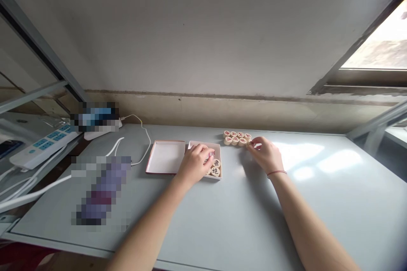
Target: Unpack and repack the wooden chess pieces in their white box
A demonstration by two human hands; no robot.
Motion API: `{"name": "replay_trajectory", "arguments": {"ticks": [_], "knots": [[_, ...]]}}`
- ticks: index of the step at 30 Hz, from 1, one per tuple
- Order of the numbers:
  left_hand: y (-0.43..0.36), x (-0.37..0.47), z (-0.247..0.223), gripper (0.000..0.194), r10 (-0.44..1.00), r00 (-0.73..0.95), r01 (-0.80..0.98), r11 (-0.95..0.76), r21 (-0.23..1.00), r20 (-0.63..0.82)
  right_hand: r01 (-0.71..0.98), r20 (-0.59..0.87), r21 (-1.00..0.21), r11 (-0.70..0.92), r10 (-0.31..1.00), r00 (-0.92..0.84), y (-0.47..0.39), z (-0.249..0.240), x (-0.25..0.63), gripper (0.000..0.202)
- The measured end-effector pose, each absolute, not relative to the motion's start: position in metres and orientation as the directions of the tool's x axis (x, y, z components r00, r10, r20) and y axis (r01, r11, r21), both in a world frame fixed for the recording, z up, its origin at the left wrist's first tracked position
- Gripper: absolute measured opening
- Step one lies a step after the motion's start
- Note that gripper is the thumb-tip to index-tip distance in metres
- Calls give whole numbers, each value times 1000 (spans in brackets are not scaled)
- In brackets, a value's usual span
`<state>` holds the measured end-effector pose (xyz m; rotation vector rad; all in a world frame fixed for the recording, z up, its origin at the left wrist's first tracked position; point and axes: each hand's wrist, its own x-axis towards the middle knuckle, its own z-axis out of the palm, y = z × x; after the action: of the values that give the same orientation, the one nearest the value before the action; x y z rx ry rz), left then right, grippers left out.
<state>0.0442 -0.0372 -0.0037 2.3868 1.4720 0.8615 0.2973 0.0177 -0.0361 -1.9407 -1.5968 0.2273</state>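
Fingers (257, 140) of the right hand (269, 156) are drawn together with the thumb at the near right corner of the red-marked xiangqi pieces (235, 139), touching the end of the near row; whether they pinch a disc there or only nudge it, I cannot tell. Those of the left hand (192, 164) curl over the open white box (219, 152), the thumb apart from the forefinger; something reddish shows between, too small to make out. Setting a disc well here calls for a light grip on its rim, character upward, pressed flush to its neighbour without pushing the rows askew. The two rows lie just left of the right fingertips; black-marked pieces (215, 171) sit in the box beneath and beside the left fingers. Left of the box lies its shallow lid (167, 156), all on a grey table (222, 220).
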Motion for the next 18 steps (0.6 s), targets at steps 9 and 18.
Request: {"name": "replay_trajectory", "arguments": {"ticks": [9,18], "knots": [[-36,18,17,58,889,433,788,-453,416,149,870,253,-491,-48,948,195,20,-47,301,18],[-38,-3,26,91,851,463,838,-329,435,-249,807,401,-536,248,916,-15,-5,-7,251,24]]}}
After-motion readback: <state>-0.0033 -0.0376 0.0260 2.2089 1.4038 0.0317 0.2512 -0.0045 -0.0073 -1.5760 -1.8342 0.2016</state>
